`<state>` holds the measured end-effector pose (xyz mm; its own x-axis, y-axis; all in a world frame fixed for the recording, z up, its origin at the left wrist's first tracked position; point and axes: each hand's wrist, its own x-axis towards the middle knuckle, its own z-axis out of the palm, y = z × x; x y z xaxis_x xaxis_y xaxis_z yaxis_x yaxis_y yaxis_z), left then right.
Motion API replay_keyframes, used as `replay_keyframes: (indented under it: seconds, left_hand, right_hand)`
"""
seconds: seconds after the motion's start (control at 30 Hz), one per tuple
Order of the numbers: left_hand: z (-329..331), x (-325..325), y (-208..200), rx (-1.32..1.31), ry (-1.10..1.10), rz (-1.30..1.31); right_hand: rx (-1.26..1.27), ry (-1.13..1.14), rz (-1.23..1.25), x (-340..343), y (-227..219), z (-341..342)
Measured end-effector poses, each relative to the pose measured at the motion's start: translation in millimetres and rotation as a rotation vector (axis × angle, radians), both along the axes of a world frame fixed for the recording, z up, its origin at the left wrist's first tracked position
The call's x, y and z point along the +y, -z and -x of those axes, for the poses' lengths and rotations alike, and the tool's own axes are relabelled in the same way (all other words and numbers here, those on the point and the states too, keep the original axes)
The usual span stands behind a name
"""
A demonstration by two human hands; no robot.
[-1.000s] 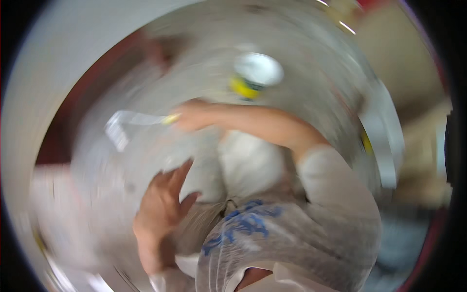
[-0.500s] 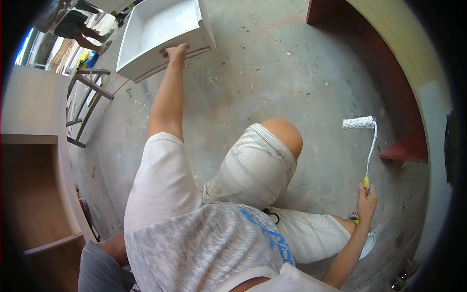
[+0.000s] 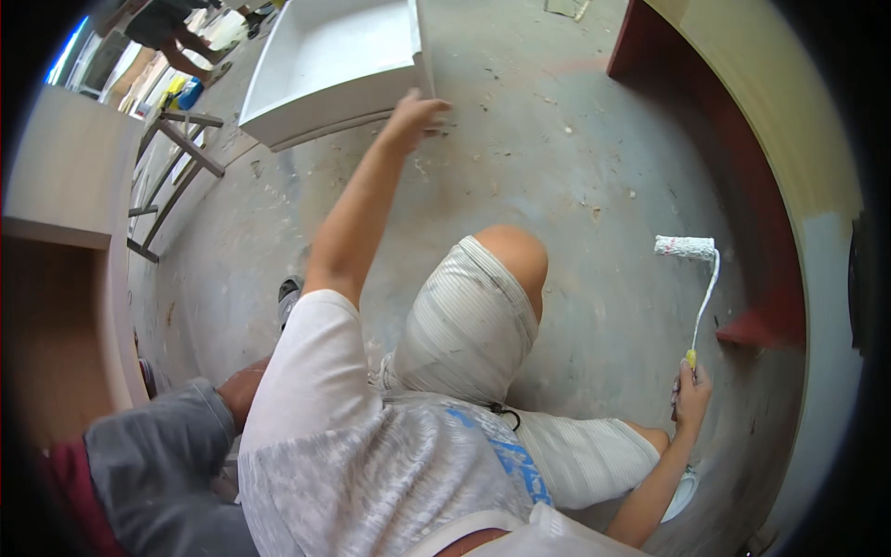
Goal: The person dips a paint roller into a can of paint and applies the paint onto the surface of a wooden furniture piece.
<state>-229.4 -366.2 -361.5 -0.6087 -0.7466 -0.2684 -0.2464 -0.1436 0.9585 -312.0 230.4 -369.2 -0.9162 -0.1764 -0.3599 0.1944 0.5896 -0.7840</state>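
My right hand [image 3: 690,395] is wrapped round the grip of a small paint roller [image 3: 685,247]. The roller's white-coated sleeve hangs above the floor on a bent, paint-covered wire frame, with a yellow collar at the grip. My left arm reaches forward, and my left hand [image 3: 415,121] has its fingers apart with nothing in them. It is by the front right corner of a white drawer [image 3: 325,111]; whether it touches the drawer I cannot tell. The drawer rests on the floor with its hollow side up.
To the right stands a curved-looking cabinet with a dark red inside [image 3: 761,213]. A wooden cabinet [image 3: 60,167] and a dark metal stand [image 3: 190,153] are on the left. Beside me is another person's grey-clad leg [image 3: 162,446]; a further person [image 3: 181,42] stands far left.
My left hand has let go of the drawer's front edge and moved right, its fingers spreading. The roller has dipped slightly. The person beside me has come further into view.
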Motion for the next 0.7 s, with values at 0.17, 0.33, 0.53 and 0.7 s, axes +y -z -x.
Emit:
replay_keyframes:
  seconds: [0.17, 0.33, 0.53, 0.7]
  left_hand:
    - [9, 167, -103, 0.176, 0.743, 0.395]
    - [-47, 304, -112, 0.411, 1.427, 0.682]
    - [-89, 325, -43, 0.3, 1.677, 0.585]
    - [-95, 336, -20, 0.437, 1.697, 0.742]
  right_hand:
    - [0.065, 0.027, 0.074, -11, -9, 0]
    - [0.285, -0.13, -0.141, 32, 8, 13]
    - [0.102, 0.109, -0.009, 41, -4, -28]
    - [0.118, 0.273, 0.105, 60, -23, -40]
